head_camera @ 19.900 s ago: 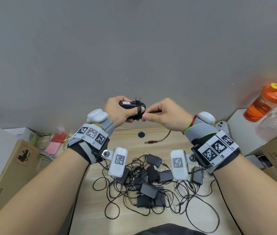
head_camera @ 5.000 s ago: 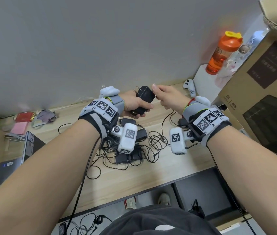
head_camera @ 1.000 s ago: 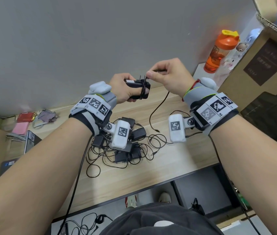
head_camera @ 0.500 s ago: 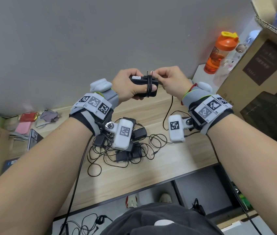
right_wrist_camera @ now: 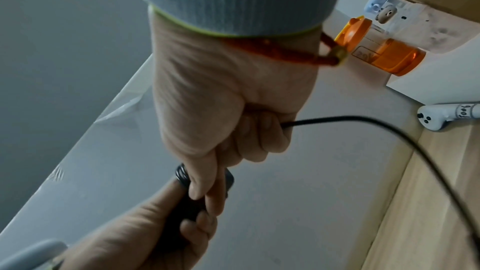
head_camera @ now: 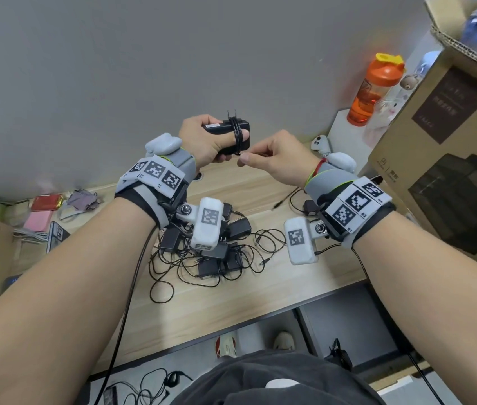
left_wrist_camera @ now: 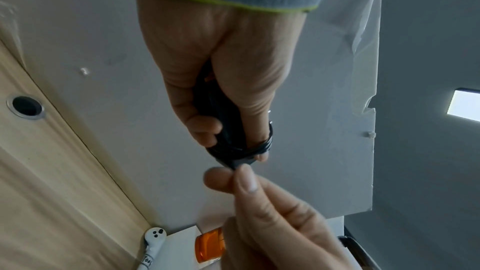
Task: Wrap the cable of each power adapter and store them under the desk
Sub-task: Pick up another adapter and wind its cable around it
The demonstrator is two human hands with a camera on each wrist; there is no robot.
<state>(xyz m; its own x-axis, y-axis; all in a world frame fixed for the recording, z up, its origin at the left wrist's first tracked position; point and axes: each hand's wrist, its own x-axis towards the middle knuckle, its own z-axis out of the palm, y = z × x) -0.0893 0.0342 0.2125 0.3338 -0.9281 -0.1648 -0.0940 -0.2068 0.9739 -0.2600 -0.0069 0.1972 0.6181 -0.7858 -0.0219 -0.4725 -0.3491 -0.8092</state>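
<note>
A: Status? Where?

B: Left hand (head_camera: 206, 140) grip wrapped round adapter (head_camera: 232, 135), raised above tabletop (head_camera: 260, 290). Right hand (head_camera: 275, 154) grip pinching cable (right_wrist_camera: 376, 130) end.

A: Handling?

B: Probably light, rigid brick; thin springy cable. Hold the body, pinch near the coils.

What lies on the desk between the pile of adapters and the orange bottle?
In the head view, past the pile of adapters toward the orange bottle: bare wood, one lone adapter, then a white controller beside the bottle's white stand.

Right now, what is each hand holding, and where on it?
The left hand grips the black power adapter round its body, thumb over the wound coils. The right hand pinches the adapter's cable beside the coils.
</note>
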